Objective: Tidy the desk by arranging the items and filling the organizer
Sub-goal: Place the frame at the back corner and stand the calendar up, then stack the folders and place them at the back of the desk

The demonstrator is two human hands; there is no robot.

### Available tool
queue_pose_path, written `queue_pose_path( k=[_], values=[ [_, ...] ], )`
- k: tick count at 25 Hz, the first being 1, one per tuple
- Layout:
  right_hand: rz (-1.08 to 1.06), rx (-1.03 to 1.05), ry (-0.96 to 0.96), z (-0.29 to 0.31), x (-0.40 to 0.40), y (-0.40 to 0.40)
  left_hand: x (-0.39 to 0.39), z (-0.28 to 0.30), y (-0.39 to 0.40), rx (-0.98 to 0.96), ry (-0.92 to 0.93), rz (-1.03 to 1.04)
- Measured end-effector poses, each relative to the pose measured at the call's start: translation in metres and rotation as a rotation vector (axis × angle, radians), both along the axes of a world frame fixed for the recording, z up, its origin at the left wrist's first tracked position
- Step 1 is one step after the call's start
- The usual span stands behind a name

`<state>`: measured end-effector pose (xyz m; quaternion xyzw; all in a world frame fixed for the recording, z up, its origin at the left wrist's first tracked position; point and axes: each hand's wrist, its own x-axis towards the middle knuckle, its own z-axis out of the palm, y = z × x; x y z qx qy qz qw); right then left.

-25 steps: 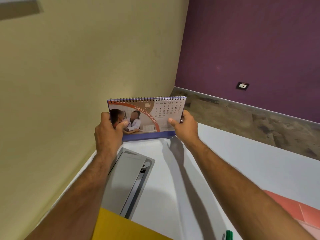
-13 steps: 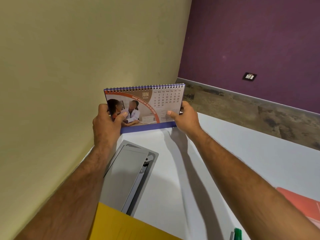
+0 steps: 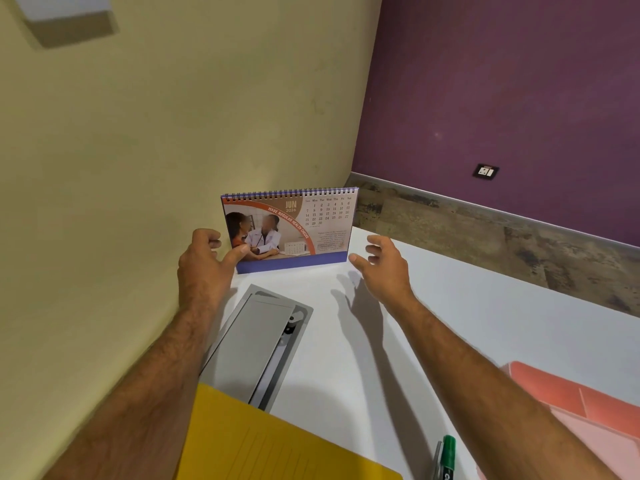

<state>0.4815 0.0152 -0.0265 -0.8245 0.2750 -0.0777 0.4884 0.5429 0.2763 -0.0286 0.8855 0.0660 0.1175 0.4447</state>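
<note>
A spiral-bound desk calendar (image 3: 294,230) showing June stands upright on the white desk (image 3: 467,306) in the far corner by the yellow wall. My left hand (image 3: 204,268) is at its left edge, thumb touching the front page, fingers curled behind. Just right of the calendar hovers my right hand (image 3: 384,265), fingers spread, holding nothing and apart from it.
A grey cable-port lid (image 3: 256,341) is set into the desk near the wall. A yellow folder (image 3: 263,441) lies at the near edge, a green-capped marker (image 3: 448,452) beside it, and a pink item (image 3: 581,407) at the right. Beyond the desk is bare floor.
The calendar has been set down on the desk in the corner. My right hand has let go and drawn back to the right; my left hand stays at the left edge.
</note>
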Motion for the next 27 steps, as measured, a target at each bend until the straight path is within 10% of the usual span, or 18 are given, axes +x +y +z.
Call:
queue_pose_path(
  k=[10, 16, 27],
  values=[
    [0.357, 0.286, 0.185, -0.021, -0.140, 0.065, -0.093, 0.018, 0.070, 0.100, 0.504, -0.184],
    [0.746, -0.059, 0.446, -0.030, -0.179, 0.118, -0.160, 0.025, 0.114, 0.048, 0.826, -0.217],
    [0.609, 0.109, 0.192, 0.028, -0.203, 0.107, -0.173, 0.093, 0.095, -0.046, 0.532, -0.319]
  ],
)
